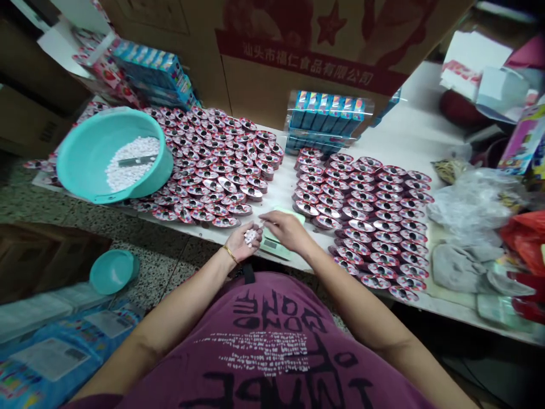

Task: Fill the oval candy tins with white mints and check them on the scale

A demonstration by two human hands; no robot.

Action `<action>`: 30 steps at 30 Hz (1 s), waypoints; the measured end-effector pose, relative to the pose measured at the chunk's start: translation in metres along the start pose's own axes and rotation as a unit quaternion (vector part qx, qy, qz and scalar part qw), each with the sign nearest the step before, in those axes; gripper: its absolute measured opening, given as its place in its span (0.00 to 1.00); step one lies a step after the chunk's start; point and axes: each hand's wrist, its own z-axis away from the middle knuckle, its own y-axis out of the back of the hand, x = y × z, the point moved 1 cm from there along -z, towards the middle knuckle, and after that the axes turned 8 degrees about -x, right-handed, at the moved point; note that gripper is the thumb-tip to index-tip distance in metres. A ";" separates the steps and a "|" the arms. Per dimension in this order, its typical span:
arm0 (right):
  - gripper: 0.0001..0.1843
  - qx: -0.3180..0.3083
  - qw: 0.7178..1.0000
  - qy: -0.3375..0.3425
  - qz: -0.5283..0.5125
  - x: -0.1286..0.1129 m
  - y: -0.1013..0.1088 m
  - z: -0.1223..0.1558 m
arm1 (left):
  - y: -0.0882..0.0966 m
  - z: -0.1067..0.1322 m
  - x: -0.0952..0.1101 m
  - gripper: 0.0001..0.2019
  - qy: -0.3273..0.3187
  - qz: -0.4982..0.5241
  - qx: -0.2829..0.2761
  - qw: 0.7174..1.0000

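Note:
My left hand is cupped palm-up at the table's near edge, holding a small heap of white candy pellets. My right hand rests just right of it over a small pale green scale, its fingers drawn together and pointing toward the pellets. A teal basin with more white pellets and a flat scoop stands at the far left. Several rows of round red-and-white containers lie left of my hands, and another block of the containers lies to the right.
A big cardboard box stands behind the table, with blue packaged boxes in front of it. Plastic bags and cloths crowd the right end. A small teal bowl sits on the floor at left.

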 end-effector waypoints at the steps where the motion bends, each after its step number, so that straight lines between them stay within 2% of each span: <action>1: 0.14 0.044 0.999 -0.019 -0.008 0.009 0.008 0.006 | 0.000 0.004 0.004 0.09 0.005 -0.004 -0.012 1.000; 4: 0.13 0.117 0.989 -0.087 -0.017 0.040 0.023 0.031 | 0.007 0.016 0.013 0.09 0.004 -0.006 -0.035 0.999; 8: 0.14 0.143 0.976 -0.161 -0.027 0.070 0.023 0.056 | 0.019 0.024 0.017 0.09 -0.006 -0.012 -0.028 1.000; 12: 0.14 0.169 0.970 -0.170 -0.036 0.076 0.016 0.063 | 0.026 0.025 0.014 0.10 -0.006 -0.026 -0.011 1.000; 17: 0.13 0.175 0.974 -0.145 -0.016 0.068 0.009 0.060 | 0.025 0.023 0.004 0.11 0.000 -0.026 0.022 0.999; 21: 0.20 0.131 0.981 -0.115 0.090 0.063 -0.009 0.044 | 0.027 0.019 -0.005 0.09 0.009 -0.046 0.043 0.998; 23: 0.29 0.063 0.979 -0.111 0.162 0.067 -0.020 0.031 | 0.028 0.018 -0.007 0.09 0.014 -0.055 0.038 0.998; 25: 0.31 -0.001 0.975 -0.127 0.184 0.075 -0.026 0.021 | 0.028 0.019 -0.008 0.09 0.017 -0.072 0.036 0.997; 27: 0.27 -0.001 0.981 -0.152 0.123 0.085 -0.027 0.019 | 0.025 0.021 -0.009 0.07 0.013 -0.110 0.044 0.993; 29: 0.25 0.066 0.982 -0.177 -0.025 0.091 -0.025 0.024 | 0.020 0.023 -0.012 0.09 0.008 -0.175 0.061 0.983; 30: 0.25 0.104 0.970 -0.186 -0.119 0.091 -0.026 0.028 | 0.016 0.023 -0.015 0.11 0.006 -0.217 0.069 0.974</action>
